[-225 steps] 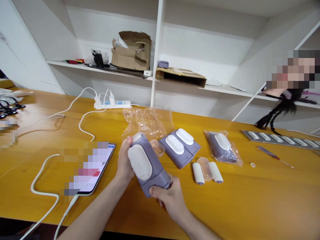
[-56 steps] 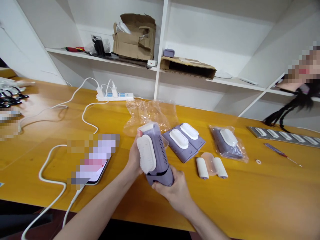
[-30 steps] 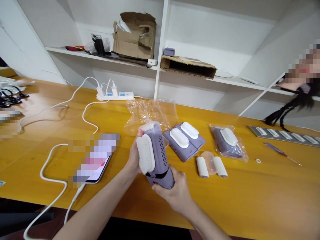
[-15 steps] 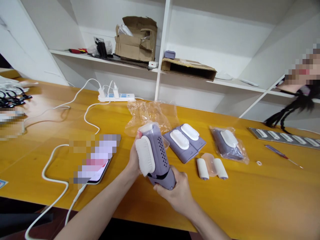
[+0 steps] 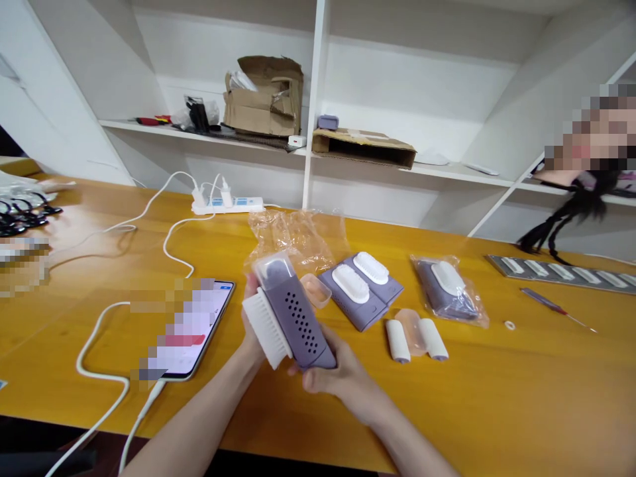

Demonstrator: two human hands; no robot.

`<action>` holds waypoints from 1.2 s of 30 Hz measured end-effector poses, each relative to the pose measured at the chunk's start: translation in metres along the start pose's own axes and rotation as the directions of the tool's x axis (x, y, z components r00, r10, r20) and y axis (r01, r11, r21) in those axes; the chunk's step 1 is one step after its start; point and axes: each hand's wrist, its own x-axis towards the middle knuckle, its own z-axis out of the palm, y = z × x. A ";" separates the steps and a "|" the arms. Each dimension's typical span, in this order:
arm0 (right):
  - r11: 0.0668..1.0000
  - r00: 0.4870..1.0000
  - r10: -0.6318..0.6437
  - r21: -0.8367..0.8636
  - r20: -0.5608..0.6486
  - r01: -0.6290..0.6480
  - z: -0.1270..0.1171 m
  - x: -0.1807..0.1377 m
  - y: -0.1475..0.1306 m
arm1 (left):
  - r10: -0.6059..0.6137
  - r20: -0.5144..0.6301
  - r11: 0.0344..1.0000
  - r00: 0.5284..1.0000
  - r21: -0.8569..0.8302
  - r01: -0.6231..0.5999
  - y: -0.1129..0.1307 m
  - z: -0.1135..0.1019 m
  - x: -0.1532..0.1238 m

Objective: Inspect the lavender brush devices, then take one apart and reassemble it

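Both hands are closed around a purple cleaning brush, held tilted above the table. Its white bristles face left, a perforated side faces me, and a clear cap covers the far end. My left hand grips the far part from behind, its fingers largely hidden. Wrapped round the near end is my right hand, thumb on the casing. Behind it lie two similar brushes side by side and a small clear cup. Two white rollers rest on the right with a clear cover between them.
A charging phone and its white cable are at left. Crumpled plastic film lies behind the brush. To the right are a bagged brush, a screwdriver, a white ring and a strip of white parts. Another person is at far right.
The brush has turned so its perforated side faces me more, and it has shifted slightly left. The dark gap at its near end no longer shows; that end now sits flush with the body.
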 end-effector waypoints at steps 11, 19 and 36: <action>0.708 0.778 -0.442 -0.706 -0.446 -0.002 0.003 -0.004 0.011 | 0.217 -0.011 0.974 0.976 0.070 -0.216 0.012 0.008 0.003; 0.953 0.960 -0.253 -0.204 -0.119 0.226 -0.008 -0.005 0.015 | 0.366 -0.041 0.921 0.930 0.160 -0.356 0.012 0.006 0.003; 0.951 0.995 0.050 0.309 -0.085 -0.021 -0.010 -0.009 0.000 | 0.397 -0.058 0.909 0.916 0.160 -0.384 0.012 0.007 -0.002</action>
